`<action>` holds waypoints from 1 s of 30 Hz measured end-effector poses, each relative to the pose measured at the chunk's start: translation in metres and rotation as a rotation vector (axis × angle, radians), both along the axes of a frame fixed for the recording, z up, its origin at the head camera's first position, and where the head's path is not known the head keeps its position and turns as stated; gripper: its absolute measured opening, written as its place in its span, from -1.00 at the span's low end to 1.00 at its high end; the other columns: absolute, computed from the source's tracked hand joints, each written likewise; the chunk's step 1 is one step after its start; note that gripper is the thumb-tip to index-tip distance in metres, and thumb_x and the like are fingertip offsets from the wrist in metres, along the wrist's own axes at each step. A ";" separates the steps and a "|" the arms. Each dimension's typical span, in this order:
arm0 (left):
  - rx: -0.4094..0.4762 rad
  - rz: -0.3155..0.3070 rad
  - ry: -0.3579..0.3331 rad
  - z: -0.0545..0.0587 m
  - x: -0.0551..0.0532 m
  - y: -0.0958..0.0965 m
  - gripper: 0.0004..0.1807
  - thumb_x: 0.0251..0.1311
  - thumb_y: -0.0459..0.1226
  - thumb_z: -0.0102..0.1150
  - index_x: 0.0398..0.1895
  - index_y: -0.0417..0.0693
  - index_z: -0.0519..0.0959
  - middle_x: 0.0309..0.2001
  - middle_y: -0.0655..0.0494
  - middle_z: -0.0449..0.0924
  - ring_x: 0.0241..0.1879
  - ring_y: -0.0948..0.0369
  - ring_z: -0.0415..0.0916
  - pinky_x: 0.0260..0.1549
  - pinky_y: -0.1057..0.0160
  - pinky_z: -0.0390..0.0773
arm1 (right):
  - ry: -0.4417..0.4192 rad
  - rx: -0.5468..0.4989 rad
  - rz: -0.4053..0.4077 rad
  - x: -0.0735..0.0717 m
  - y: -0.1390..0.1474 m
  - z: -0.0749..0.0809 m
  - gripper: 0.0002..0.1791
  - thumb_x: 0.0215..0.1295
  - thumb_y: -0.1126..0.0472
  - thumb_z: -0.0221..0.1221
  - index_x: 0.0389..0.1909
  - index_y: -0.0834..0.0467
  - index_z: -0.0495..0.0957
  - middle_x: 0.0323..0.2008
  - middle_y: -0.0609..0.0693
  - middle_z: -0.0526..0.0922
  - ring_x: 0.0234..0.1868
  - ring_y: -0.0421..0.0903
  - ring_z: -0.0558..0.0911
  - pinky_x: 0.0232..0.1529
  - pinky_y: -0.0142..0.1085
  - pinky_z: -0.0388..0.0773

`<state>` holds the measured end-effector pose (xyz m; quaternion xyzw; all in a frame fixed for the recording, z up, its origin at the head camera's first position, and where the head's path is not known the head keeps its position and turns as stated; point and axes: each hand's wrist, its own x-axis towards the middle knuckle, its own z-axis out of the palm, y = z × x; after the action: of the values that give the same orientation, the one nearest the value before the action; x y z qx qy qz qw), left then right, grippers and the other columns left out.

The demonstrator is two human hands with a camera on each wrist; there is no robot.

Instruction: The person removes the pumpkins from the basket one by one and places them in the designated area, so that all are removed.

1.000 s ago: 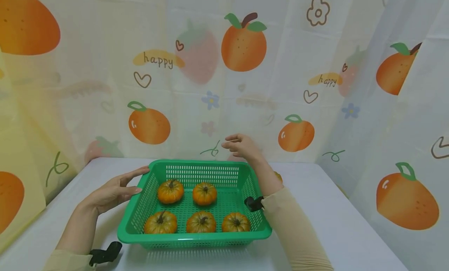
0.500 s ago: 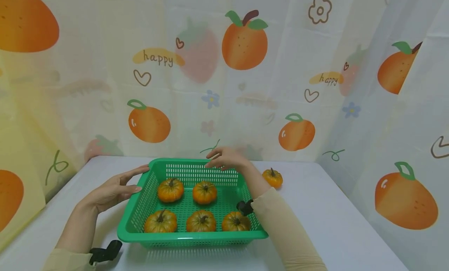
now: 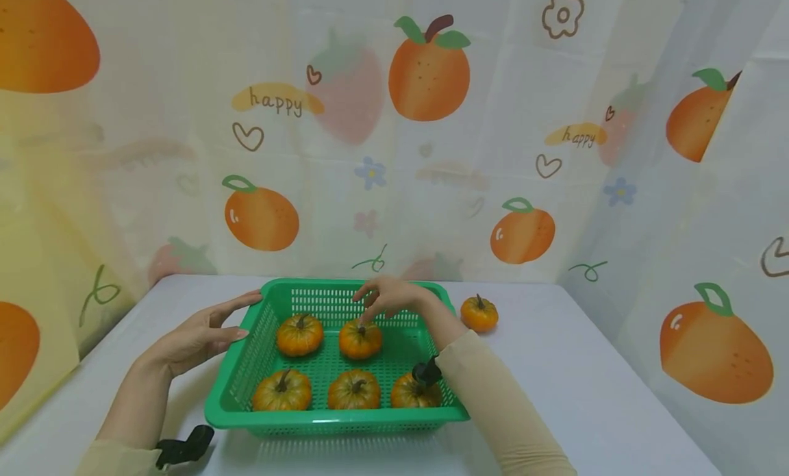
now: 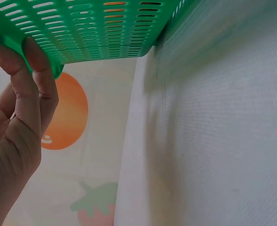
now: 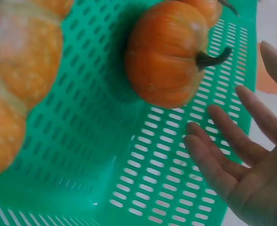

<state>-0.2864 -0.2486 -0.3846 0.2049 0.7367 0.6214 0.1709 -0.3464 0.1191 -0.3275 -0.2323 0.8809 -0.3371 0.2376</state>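
Note:
A green plastic basket [image 3: 335,416] with slotted walls stands on the table, several small orange pumpkins inside it. My left hand [image 3: 200,335] holds the basket's left rim; the left wrist view has its fingers [image 4: 23,82] bent up under that rim. Over the back of the basket, my right hand [image 3: 391,298] hangs with spread fingers beside the back-right pumpkin [image 3: 359,344]. In the right wrist view, the fingertips are apart from the nearest stemmed pumpkin [image 5: 164,59], and nothing lies in the palm. Another pumpkin [image 3: 301,335] sits at the back left.
One pumpkin [image 3: 479,314] lies on the white table [image 3: 555,380] outside the basket, to its right. Three pumpkins line the basket's front, the right one [image 3: 409,392] partly behind the black wrist camera. A fruit-print curtain [image 3: 431,188] hangs behind the table.
My right hand has come down and leftward from above the back rim to over the back-right pumpkin. The pumpkin outside is now fully uncovered. My left hand has stayed on the rim.

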 end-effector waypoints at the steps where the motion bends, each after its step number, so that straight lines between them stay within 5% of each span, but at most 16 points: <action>1: 0.005 -0.003 0.001 0.000 0.000 -0.001 -0.25 0.38 -0.34 0.05 0.57 -0.07 0.01 0.59 0.12 -0.19 0.12 0.48 0.53 0.10 0.46 0.55 | -0.002 0.009 0.019 0.000 -0.001 -0.001 -0.35 0.19 0.14 0.37 0.32 0.08 0.45 0.33 0.24 0.46 0.30 0.16 0.52 0.21 0.11 0.54; 13: 0.007 -0.010 -0.017 0.000 -0.001 -0.001 -0.23 0.38 -0.35 0.05 0.58 -0.07 -0.02 0.61 -0.04 -0.38 0.12 0.41 0.57 0.10 0.46 0.55 | -0.001 0.196 0.145 0.000 -0.009 -0.010 -0.25 0.17 0.15 0.39 0.40 -0.03 0.36 0.40 0.16 0.35 0.41 0.11 0.39 0.21 -0.03 0.55; 22: -0.013 0.006 -0.023 0.001 -0.001 0.002 -0.21 0.36 -0.32 0.09 0.58 -0.07 -0.02 0.61 -0.10 -0.39 0.15 0.55 0.47 0.09 0.51 0.51 | -0.021 0.228 0.160 0.003 -0.011 -0.012 -0.21 0.16 0.23 0.37 0.43 -0.05 0.31 0.45 0.19 0.29 0.42 0.14 0.37 0.23 0.00 0.54; 30: 0.002 0.000 -0.032 0.001 -0.001 0.000 -0.20 0.37 -0.33 0.07 0.58 -0.08 -0.05 0.61 -0.07 -0.40 0.11 0.42 0.57 0.10 0.50 0.52 | -0.073 0.218 0.155 0.003 -0.013 -0.016 -0.19 0.18 0.33 0.31 0.46 -0.07 0.27 0.45 0.16 0.27 0.42 0.10 0.36 0.23 0.00 0.54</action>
<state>-0.2869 -0.2487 -0.3831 0.1951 0.7332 0.6253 0.1825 -0.3433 0.1059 -0.3436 -0.2601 0.8825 -0.2283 0.3184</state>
